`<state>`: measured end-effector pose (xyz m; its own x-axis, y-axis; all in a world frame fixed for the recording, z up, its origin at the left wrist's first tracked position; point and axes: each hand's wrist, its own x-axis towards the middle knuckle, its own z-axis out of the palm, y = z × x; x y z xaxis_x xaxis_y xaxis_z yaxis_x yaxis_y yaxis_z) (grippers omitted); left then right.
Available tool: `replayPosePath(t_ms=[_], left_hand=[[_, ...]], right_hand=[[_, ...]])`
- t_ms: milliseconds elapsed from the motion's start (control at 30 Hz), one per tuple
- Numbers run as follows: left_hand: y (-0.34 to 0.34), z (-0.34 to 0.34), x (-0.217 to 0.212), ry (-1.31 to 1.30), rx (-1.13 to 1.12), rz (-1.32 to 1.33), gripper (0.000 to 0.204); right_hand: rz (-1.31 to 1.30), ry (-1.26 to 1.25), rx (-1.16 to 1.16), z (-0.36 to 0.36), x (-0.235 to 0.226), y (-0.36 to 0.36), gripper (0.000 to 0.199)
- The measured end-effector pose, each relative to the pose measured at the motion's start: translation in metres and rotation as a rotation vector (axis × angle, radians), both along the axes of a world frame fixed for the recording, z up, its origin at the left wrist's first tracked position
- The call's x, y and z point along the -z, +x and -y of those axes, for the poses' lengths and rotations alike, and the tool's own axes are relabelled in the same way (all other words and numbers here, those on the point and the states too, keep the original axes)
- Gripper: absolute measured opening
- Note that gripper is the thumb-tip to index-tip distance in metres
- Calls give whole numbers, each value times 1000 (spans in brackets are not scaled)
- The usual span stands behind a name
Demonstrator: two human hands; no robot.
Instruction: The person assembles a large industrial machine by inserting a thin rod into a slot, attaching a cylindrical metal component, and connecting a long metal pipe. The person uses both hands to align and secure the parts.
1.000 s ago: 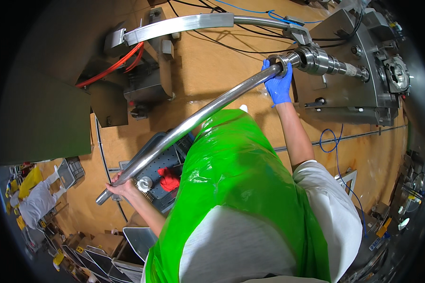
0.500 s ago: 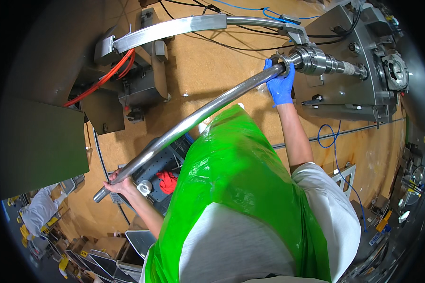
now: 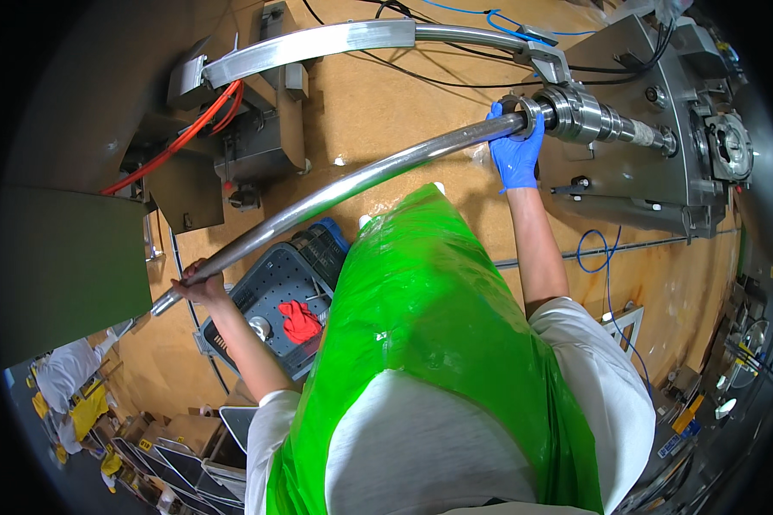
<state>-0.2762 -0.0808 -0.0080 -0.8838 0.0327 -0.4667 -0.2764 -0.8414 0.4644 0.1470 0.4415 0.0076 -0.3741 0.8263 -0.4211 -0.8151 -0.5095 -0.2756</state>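
A long steel pipe [image 3: 335,190] slants across in front of me, from the lower left up to the right. My left hand [image 3: 203,286], bare, is closed around it near its lower-left end. At the other end, my right hand [image 3: 516,159] in a blue glove grips the pipe's flanged end, its fingers around a metal ring [image 3: 531,116]. That end lies against or very close to a stepped steel fitting [image 3: 574,113] on the machine; the hand and ring hide whether they touch.
A steel machine housing [image 3: 614,163] stands at the right. Above the pipe runs a curved metal bar [image 3: 318,47]. Below it sits a dark crate [image 3: 262,287] with a red cloth [image 3: 299,322]. A green panel [image 3: 69,266] is at the left; beyond, a person [image 3: 64,373] in white.
My left hand has swung the pipe's lower-left end away from me and slightly left. My right hand and the flanged end have shifted slightly right. More of the crate shows now.
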Motion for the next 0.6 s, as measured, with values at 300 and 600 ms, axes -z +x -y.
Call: replayPosePath(t_ms=[300,600], left_hand=[[-20,-11,37,30,75,34,45],[12,17,51,77,49,32,37]], right_hand=[[44,-3,-23,-6,3,0,76],[97,-36,-11,-7,0,3,70]])
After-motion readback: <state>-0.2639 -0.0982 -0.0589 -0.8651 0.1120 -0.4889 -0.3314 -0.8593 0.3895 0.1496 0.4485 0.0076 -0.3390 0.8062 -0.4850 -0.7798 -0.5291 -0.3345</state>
